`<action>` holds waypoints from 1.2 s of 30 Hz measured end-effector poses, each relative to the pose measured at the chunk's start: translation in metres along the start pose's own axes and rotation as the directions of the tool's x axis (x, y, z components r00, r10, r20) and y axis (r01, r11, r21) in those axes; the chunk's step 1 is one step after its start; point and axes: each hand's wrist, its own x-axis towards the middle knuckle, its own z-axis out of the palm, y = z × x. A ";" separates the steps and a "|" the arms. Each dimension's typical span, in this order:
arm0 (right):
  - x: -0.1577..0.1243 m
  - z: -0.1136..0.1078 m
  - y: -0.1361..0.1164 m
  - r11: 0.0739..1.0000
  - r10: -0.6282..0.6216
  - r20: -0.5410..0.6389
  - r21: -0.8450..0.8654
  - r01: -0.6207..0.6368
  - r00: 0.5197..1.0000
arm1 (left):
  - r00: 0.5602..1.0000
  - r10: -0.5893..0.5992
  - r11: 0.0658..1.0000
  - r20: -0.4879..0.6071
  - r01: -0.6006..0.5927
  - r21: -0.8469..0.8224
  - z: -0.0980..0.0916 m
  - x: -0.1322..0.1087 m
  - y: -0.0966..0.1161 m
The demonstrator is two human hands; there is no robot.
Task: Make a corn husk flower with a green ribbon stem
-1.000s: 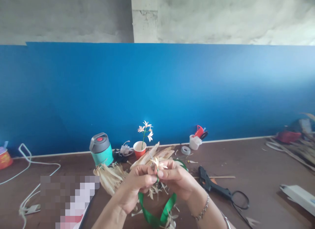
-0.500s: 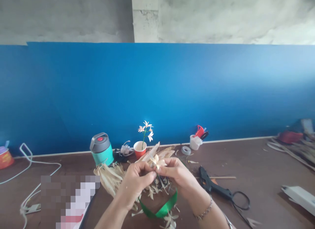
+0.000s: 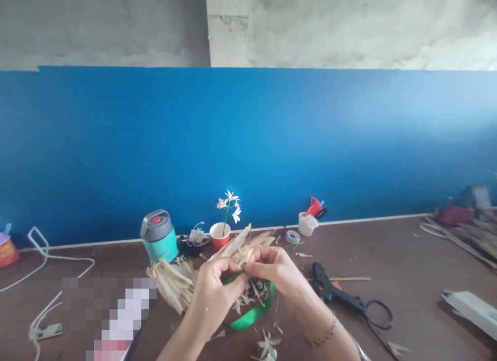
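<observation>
Brown table (image 3: 407,268) carries all items. Dry husk pile (image 3: 176,281) lies near its centre and serves as the reference. Black glue gun (image 3: 334,291) lies well to the right of the pile. Teal flask (image 3: 158,236) stands just behind the pile's left end. Left hand (image 3: 215,294) and right hand (image 3: 277,270) meet over the pile's right end, fingertips touching. Fingers of both hands are pressed together, pinching the green ribbon (image 3: 252,313). The ribbon loops down from the pinch onto the table, just in front of the pile's right end. Red cup (image 3: 219,236) stands just behind the pile.
</observation>
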 end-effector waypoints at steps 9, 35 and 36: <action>-0.001 -0.006 0.005 0.966 -0.015 0.313 0.250 -0.067 0.950 | 0.970 -0.140 0.882 0.199 0.213 -0.419 -0.003 0.003 0.005; 0.002 -0.006 0.009 0.975 0.031 0.169 0.212 -0.067 0.985 | 0.996 -0.031 0.987 0.079 0.043 -0.157 -0.001 0.004 0.002; 0.003 -0.006 0.010 0.983 0.013 0.133 0.182 -0.037 0.991 | 1.000 0.020 0.997 0.014 -0.019 -0.072 0.001 0.004 0.002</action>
